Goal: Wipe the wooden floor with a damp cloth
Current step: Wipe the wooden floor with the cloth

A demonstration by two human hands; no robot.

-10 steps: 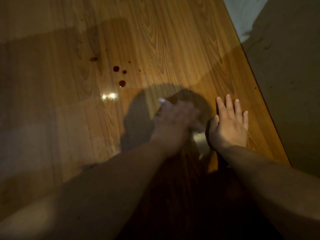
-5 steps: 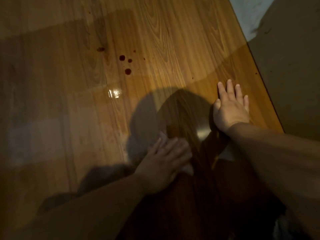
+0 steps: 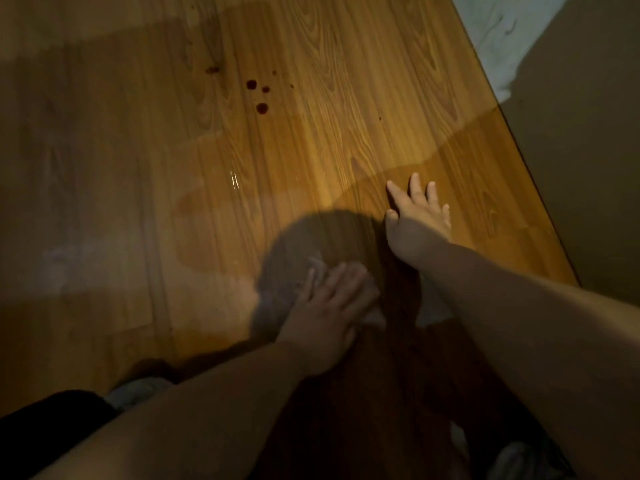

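While the right hand (image 3: 419, 221) lies spread nearby, the flat left hand (image 3: 329, 306) covers the cloth (image 3: 375, 318).

Worn on the head, wide-angle. Looked forward and steeply down onto the wooden floor (image 3: 363, 109), from close above it. Caught both forearms (image 3: 214, 410) coming in from the bottom edge and reaching up-frame: left hand (image 3: 325, 306) low near the centre, right hand (image 3: 419, 220) just above and to its right. Framed the grain running away toward the top, dark spots (image 3: 261, 107) in the upper middle, and the floor's edge slanting down the right side against a duller surface (image 3: 588, 174).
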